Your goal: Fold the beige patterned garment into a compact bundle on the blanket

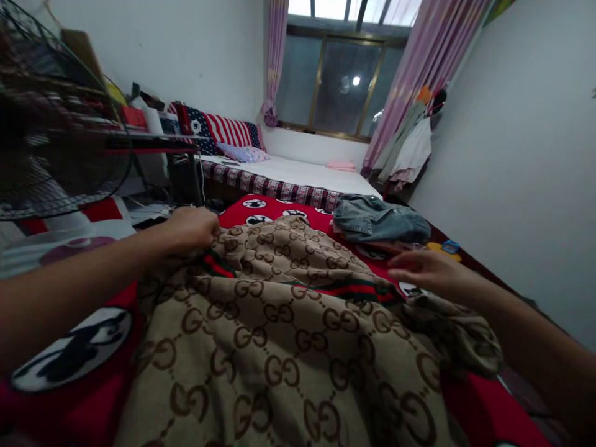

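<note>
A tan garment (284,335) with a brown double-G pattern and green-and-red striped bands lies spread over a red bedcover (237,214). My left hand (193,227) is closed in a fist at the garment's far left edge, pinching the cloth there. On the other side, my right hand (426,268) hovers by the right edge with fingers stretched out and nothing held. Below that hand, a part of the garment that looks like a sleeve is bunched up. Folded blue denim (379,218) rests on the bedcover just beyond my right hand.
A fan (60,205) stands close at left, before a cluttered desk (153,144). Behind is a second bed (298,171) with pillows, below a window (349,81) with pink curtains. Clothes (412,149) hang by the right wall. A yellow-and-blue item (444,249) lies near my right hand.
</note>
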Tool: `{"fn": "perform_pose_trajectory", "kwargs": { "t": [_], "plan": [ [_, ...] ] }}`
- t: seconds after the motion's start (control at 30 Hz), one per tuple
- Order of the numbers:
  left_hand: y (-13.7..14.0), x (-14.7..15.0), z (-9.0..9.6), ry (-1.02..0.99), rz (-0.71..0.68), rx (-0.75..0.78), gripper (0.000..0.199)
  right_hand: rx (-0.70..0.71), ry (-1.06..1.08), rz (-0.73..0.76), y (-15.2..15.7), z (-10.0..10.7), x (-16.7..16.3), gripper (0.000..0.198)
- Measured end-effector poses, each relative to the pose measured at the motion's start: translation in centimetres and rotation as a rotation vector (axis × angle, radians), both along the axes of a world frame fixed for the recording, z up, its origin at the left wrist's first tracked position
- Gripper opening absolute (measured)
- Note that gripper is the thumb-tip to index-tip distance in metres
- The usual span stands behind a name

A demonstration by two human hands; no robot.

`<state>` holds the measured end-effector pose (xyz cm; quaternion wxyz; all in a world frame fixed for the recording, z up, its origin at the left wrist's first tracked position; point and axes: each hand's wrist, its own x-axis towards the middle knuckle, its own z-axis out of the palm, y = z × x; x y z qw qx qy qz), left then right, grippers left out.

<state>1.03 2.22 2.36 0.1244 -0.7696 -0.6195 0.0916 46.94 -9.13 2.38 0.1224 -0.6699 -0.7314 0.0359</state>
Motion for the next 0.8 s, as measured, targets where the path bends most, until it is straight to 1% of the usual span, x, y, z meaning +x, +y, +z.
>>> {"fn": "perform_pose_trajectory", "kwargs": {
  "t": [0.03, 0.07, 0.1, 0.17, 0.2, 0.23, 0.27, 0.3, 0.33, 0.4, 0.43, 0.5, 0.57, 0.6, 0.63, 0.67, 0.73, 0.77, 0.8],
  "plan": [
    [0.7, 0.9, -0.3, -0.054, -0.008, 0.099, 0.035, 0.050, 0.065, -0.034, 1.4, 0.1, -0.6, 0.048],
    [1.4, 1.8, -0.9, -0.102, -0.021, 0.161, 0.041, 0.081, 0.090, -0.086, 2.9, -0.3, -1.2, 0.052],
    [2.1, 2.6, -1.8, -0.143, -0.025, 0.177, 0.051, 0.095, 0.078, -0.138, 4.3, -1.1, -1.7, 0.058],
    [3.3, 3.9, -4.1, -0.214, -0.007, 0.104, 0.082, 0.044, 0.023, -0.153, 6.6, -3.8, -2.8, 0.081],
    [3.8, 4.4, -5.3, -0.240, 0.004, 0.049, 0.098, -0.020, 0.012, -0.136, 7.4, -5.5, -3.3, 0.092],
    [4.0, 4.8, -6.5, -0.251, 0.008, 0.008, 0.109, -0.087, 0.000, -0.119, 8.0, -7.1, -3.7, 0.099],
    [4.2, 5.0, -7.5, -0.246, 0.005, -0.014, 0.116, -0.139, -0.018, -0.106, 8.2, -8.5, -4.0, 0.103],
    [4.1, 5.2, -8.3, -0.230, -0.005, -0.021, 0.117, -0.171, -0.041, -0.090, 8.3, -9.7, -4.3, 0.104],
    [3.9, 5.4, -8.8, -0.212, -0.021, -0.022, 0.113, -0.184, -0.065, -0.062, 8.1, -10.6, -4.7, 0.102],
    [3.3, 5.7, -9.2, -0.194, -0.079, -0.038, 0.095, -0.176, -0.119, 0.022, 7.4, -11.2, -5.4, 0.088],
    [3.1, 5.8, -9.1, -0.193, -0.116, -0.055, 0.082, -0.169, -0.152, 0.080, 7.1, -11.0, -5.8, 0.077],
    [3.1, 5.8, -8.3, -0.199, -0.206, -0.087, 0.056, -0.154, -0.255, 0.202, 7.0, -9.7, -6.7, 0.052],
    [4.0, 5.4, -6.8, -0.217, -0.312, -0.086, 0.037, -0.074, -0.383, 0.294, 7.8, -7.2, -7.6, 0.034],
    [4.7, 5.1, -5.8, -0.234, -0.359, -0.047, 0.032, -0.002, -0.431, 0.322, 8.6, -5.6, -7.9, 0.029],
    [5.6, 4.8, -4.6, -0.256, -0.389, 0.026, 0.030, 0.096, -0.456, 0.318, 9.5, -3.9, -8.2, 0.027],
    [6.6, 4.4, -3.3, -0.279, -0.402, 0.130, 0.029, 0.213, -0.461, 0.288, 10.6, -2.1, -8.4, 0.028],
    [8.4, 3.8, -0.4, -0.321, -0.357, 0.382, 0.031, 0.466, -0.442, 0.135, 12.7, 1.2, -8.3, 0.032],
    [9.2, 3.7, 0.9, -0.338, -0.350, 0.484, 0.034, 0.574, -0.423, 0.057, 13.6, 2.5, -8.2, 0.036],
    [10.0, 3.7, 1.9, -0.359, -0.345, 0.560, 0.037, 0.644, -0.415, -0.008, 14.5, 3.5, -7.9, 0.039]
  ]
}}
